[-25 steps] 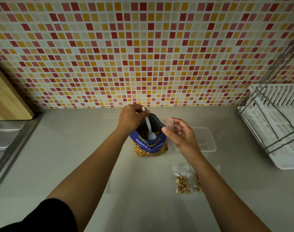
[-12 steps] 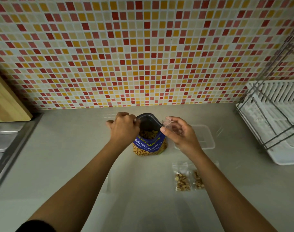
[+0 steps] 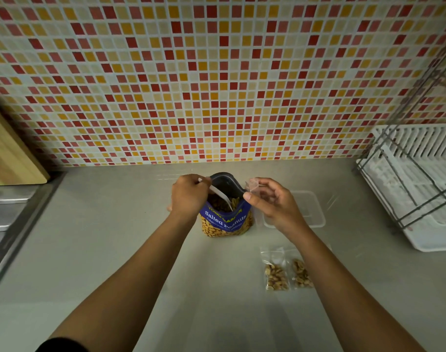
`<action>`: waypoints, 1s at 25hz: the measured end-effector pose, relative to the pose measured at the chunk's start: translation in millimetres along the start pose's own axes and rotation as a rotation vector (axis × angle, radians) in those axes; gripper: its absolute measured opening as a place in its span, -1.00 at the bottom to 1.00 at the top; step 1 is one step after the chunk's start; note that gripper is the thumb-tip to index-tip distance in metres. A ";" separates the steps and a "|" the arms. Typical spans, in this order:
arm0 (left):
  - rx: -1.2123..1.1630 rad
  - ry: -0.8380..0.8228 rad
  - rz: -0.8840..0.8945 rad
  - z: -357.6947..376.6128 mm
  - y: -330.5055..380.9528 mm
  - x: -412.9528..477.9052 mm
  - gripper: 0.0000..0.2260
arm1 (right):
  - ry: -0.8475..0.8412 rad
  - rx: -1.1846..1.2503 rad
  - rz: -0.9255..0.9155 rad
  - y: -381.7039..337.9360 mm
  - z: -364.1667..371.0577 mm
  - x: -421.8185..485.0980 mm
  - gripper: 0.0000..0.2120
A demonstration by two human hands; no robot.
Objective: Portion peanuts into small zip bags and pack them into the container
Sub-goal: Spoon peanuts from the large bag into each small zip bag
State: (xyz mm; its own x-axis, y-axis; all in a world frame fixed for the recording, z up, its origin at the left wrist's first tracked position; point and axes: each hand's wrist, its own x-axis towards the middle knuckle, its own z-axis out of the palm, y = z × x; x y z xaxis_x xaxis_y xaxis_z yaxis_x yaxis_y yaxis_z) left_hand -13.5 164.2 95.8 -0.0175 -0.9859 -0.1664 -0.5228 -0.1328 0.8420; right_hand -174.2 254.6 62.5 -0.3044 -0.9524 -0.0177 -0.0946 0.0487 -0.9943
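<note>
**Scooping from the peanut pouch, third bag held ready**

Left hand (image 3: 190, 196): curled tight round the handle of a white plastic spoon (image 3: 220, 196), whose bowl dips into the mouth of the blue stand-up foil pouch marked "Salted Peanuts" (image 3: 225, 217). Whether the bowl is loaded cannot be told.

Right hand (image 3: 272, 201): thumb and fingertips pinching the top of a small clear zip bag (image 3: 252, 185), held just right of the pouch mouth, thumb touching the pouch rim. Bag looks empty; open or sealed, cannot tell.

Pouch stands upright on the pale grey bench (image 3: 115, 250), peanuts showing inside.

Right of the pouch, partly behind the right hand: shallow clear plastic container (image 3: 310, 209), nothing visible in it. Nearer the person than the pouch, to its right: two filled zip bags (image 3: 276, 274) flat on the bench, side by side.

Further right of the pouch: white dish rack with wire frame (image 3: 420, 189).

Handling, as judgement: the zip bag is thin, limp and light, likely slippery; best pinched at both lips by the zip so the mouth gapes. The pouch is soft-walled and could tip if the spoon drags its rim. Peanuts roll; bring the spoon low over the bag mouth.
</note>
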 end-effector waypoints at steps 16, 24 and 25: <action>-0.340 -0.053 -0.228 -36.0 -3.8 9.0 -0.77 | 0.083 0.023 0.006 -17.0 -2.5 -0.2 -0.54; -0.457 0.002 -0.318 -67.0 -5.7 19.2 -0.81 | 0.118 -0.626 -0.273 -33.3 9.7 4.8 -0.42; -0.492 0.012 -0.318 -71.7 -2.2 21.0 -0.79 | 0.115 -0.688 -0.279 -33.9 12.6 6.5 -0.40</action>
State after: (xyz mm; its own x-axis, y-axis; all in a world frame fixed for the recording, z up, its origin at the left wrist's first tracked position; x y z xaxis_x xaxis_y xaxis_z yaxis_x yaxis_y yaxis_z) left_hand 48.4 136.5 127.3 0.0869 -0.8908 -0.4460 -0.0437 -0.4507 0.8916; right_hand -161.0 243.0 94.8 -0.2763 -0.9213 0.2738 -0.7426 0.0237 -0.6694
